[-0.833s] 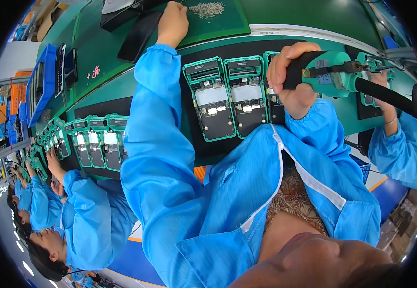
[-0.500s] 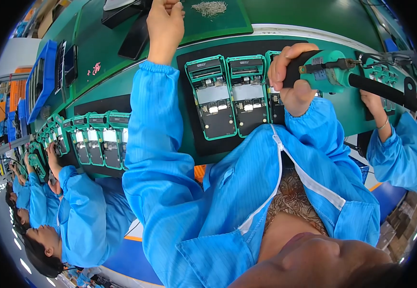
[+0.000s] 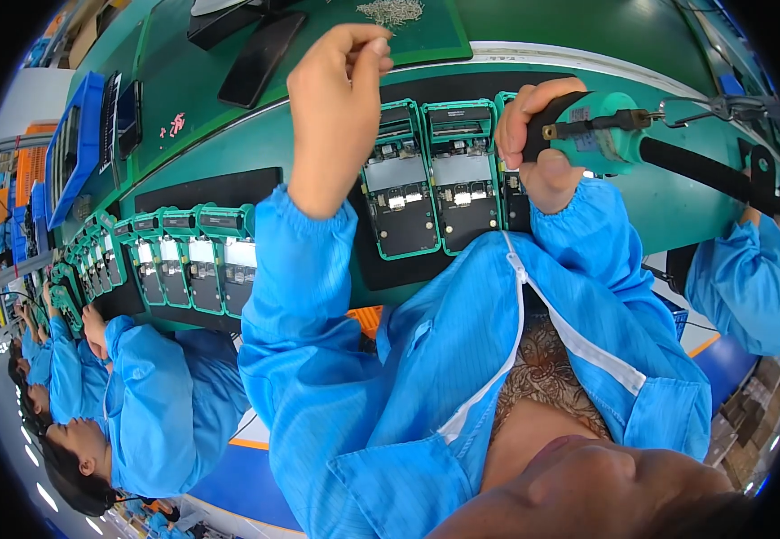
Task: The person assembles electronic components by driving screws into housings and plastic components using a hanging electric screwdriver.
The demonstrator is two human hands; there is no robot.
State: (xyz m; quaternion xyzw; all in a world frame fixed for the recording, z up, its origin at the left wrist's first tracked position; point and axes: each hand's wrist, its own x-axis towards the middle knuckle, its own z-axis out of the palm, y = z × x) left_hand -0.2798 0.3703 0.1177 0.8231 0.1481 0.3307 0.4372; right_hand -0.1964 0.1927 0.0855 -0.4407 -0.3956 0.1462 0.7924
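Note:
My left hand is raised over the bench, thumb and fingertips pinched together; anything between them is too small to make out. Beyond it lies a pile of small silver screws on a green mat. My right hand is wrapped round an electric screwdriver with a green body and thick black cable; its tip is hidden beneath. Under my hands, green-framed device housings with exposed circuit boards stand side by side on a black mat. The screwdriver partly covers the rightmost of them.
A black phone-like slab lies at the far left of my hand. More housings line the bench leftward, near a co-worker in blue. Another blue sleeve is at the right. A blue tray stands far left.
My left hand has come back from beside the screw pile toward the housings, still pinched. My right hand and the screwdriver have shifted slightly left.

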